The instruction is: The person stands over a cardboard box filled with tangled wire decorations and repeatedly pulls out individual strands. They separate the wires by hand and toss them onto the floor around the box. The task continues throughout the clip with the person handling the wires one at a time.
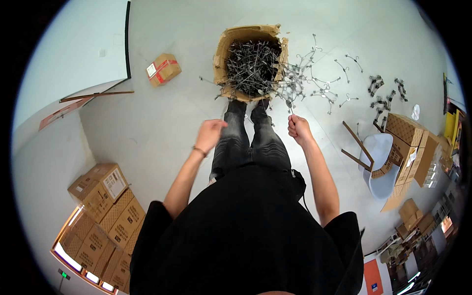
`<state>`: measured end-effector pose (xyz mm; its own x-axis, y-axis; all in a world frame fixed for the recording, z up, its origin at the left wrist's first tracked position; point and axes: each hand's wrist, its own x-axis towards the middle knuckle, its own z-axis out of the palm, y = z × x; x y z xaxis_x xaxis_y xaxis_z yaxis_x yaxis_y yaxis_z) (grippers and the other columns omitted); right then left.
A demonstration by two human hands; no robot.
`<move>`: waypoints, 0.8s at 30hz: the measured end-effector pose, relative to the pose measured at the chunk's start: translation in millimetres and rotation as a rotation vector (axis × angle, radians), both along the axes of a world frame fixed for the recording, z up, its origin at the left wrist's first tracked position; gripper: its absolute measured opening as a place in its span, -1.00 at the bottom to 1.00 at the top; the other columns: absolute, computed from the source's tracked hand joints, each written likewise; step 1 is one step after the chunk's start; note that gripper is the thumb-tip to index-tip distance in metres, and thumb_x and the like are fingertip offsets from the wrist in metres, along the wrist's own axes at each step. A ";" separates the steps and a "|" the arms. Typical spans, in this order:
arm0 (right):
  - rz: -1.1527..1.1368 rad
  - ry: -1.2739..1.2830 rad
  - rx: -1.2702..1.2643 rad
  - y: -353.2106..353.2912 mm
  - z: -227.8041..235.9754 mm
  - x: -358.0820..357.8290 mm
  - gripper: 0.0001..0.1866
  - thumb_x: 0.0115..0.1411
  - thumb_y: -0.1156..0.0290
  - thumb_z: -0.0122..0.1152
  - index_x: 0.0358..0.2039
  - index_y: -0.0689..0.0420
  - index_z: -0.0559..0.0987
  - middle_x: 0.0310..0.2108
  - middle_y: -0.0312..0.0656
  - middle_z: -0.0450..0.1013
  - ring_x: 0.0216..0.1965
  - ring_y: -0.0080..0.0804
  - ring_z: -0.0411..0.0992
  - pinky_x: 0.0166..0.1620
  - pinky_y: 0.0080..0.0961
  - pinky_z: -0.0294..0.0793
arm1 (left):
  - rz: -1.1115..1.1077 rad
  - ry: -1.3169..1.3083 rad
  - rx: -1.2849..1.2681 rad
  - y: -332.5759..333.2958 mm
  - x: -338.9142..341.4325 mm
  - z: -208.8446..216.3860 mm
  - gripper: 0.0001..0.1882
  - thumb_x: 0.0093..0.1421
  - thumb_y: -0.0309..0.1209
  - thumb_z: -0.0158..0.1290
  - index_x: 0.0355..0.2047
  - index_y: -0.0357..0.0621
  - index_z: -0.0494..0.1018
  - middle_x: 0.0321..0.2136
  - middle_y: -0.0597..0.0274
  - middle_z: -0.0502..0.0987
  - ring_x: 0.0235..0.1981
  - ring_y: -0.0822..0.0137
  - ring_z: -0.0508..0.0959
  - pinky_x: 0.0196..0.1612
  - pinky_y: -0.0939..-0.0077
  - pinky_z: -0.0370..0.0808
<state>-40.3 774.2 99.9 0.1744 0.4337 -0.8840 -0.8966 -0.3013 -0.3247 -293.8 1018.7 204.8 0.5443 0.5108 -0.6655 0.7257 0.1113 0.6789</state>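
Note:
An open cardboard box point(220, 55) stands on the floor beyond my feet, heaped with tangled dark clothes hangers point(253, 66). More hangers point(294, 81) spill over its right side. My right hand point(300, 130) is closed in a pinch at the thin end of a hanger point(289, 104), just short of this spill. Over my left leg, my left hand point(211, 133) is held with its fingers drawn together. It is slightly blurred, and nothing shows between its fingertips. Neither hand touches the box.
Loose hangers point(348, 100) lie to the right, with bunched dark ones point(376, 84) farther out. A taped carton point(163, 70) sits at the far left. Stacked cartons point(105, 211) stand near left. On the right are a grey-white chair point(381, 152) and large cartons point(407, 137).

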 end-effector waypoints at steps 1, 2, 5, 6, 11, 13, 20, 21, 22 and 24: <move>0.034 0.038 -0.006 0.1 -1.3 9.0 -0.75 0.46 0.30 -0.13 -0.36 0.10 0.41 -0.74 -0.45 0.06 -0.77 -0.63 -0.05 -0.69 -0.56 -0.09 | -0.083 -0.011 0.130 -11.2 12.7 -8.6 -0.72 0.40 -0.41 -0.09 -0.28 -0.32 0.57 -0.73 0.41 0.23 -0.72 0.52 0.16 -0.61 0.44 0.16; 0.063 0.072 -0.021 -8.3 -0.9 24.3 -0.75 0.47 0.30 -0.14 -0.34 0.09 0.41 -0.74 -0.45 0.06 -0.77 -0.63 -0.05 -0.69 -0.57 -0.09 | -0.124 -0.108 0.189 -22.2 22.1 1.9 -0.74 0.37 -0.43 -0.09 -0.27 -0.36 0.56 -0.73 0.34 0.25 -0.70 0.47 0.20 -0.56 0.37 0.21; 0.033 -0.001 -0.012 -63.9 17.0 62.1 -0.73 0.49 0.30 -0.18 -0.38 0.02 0.40 -0.74 -0.48 0.04 -0.78 -0.68 -0.08 -0.72 -0.65 -0.13 | -0.198 0.003 0.153 -26.5 38.7 109.2 -0.75 0.30 -0.48 -0.08 -0.29 -0.36 0.58 -0.43 -0.17 0.61 -0.40 0.05 0.62 -0.24 0.32 0.50; -0.060 0.071 -0.033 -88.6 3.5 65.8 -0.70 0.50 0.25 -0.20 -0.39 0.01 0.39 -0.74 -0.49 0.04 -0.78 -0.68 -0.10 -0.73 -0.66 -0.14 | -0.211 0.050 0.118 -16.1 28.3 117.4 -0.76 0.30 -0.48 -0.08 -0.29 -0.36 0.58 -0.45 -0.16 0.60 -0.42 0.06 0.61 -0.26 0.31 0.49; -0.254 0.391 0.008 -129.1 -65.7 32.9 -0.70 0.53 0.23 -0.22 -0.30 0.08 0.40 -0.71 -0.49 0.02 -0.76 -0.67 -0.08 -0.72 -0.67 -0.08 | -0.143 0.031 0.203 13.6 0.5 25.6 -0.73 0.34 -0.44 -0.09 -0.27 -0.31 0.60 -0.68 0.13 0.43 -0.62 0.34 0.41 -0.45 0.36 0.39; -0.291 0.420 0.058 -116.3 -72.2 15.9 -0.72 0.52 0.26 -0.19 -0.29 0.11 0.40 -0.71 -0.48 0.05 -0.76 -0.67 -0.07 -0.71 -0.67 -0.06 | -0.116 0.029 0.226 23.0 18.0 -1.0 -0.71 0.36 -0.42 -0.10 -0.27 -0.28 0.62 -0.73 0.32 0.31 -0.68 0.47 0.30 -0.54 0.40 0.31; -0.080 0.035 0.017 -78.4 44.0 40.3 -0.79 0.44 0.35 -0.16 -0.35 0.08 0.39 -0.75 -0.48 0.04 -0.78 -0.68 -0.08 -0.73 -0.63 -0.14 | 0.113 -0.046 -0.026 84.1 44.1 206.7 -0.72 0.41 -0.28 -0.02 -0.20 -0.26 0.55 -0.70 0.67 0.05 -0.72 0.72 0.01 -0.70 0.71 -0.09; -0.036 -0.023 0.040 -63.5 65.2 39.4 -0.82 0.40 0.38 -0.15 -0.37 0.07 0.39 -0.75 -0.47 0.04 -0.79 -0.69 -0.09 -0.73 -0.62 -0.14 | 0.163 -0.024 0.020 93.6 36.5 221.1 -0.72 0.40 -0.28 -0.02 -0.19 -0.26 0.55 -0.70 0.67 0.05 -0.72 0.73 -0.01 -0.71 0.71 -0.12; -0.026 -0.056 0.027 -61.5 71.3 40.3 -0.81 0.40 0.39 -0.15 -0.37 0.07 0.39 -0.75 -0.47 0.03 -0.79 -0.69 -0.09 -0.73 -0.62 -0.14 | 0.174 -0.024 0.015 88.5 34.5 223.8 -0.72 0.40 -0.29 -0.02 -0.18 -0.27 0.55 -0.70 0.67 0.05 -0.73 0.73 -0.02 -0.71 0.71 -0.13; -0.024 -0.120 -0.001 -61.4 81.2 31.5 -0.81 0.40 0.40 -0.15 -0.38 0.06 0.38 -0.75 -0.47 0.02 -0.79 -0.70 -0.09 -0.73 -0.62 -0.14 | 0.179 -0.022 0.003 71.6 22.7 235.0 -0.73 0.40 -0.31 -0.03 -0.18 -0.28 0.54 -0.70 0.66 0.04 -0.73 0.72 -0.02 -0.70 0.69 -0.15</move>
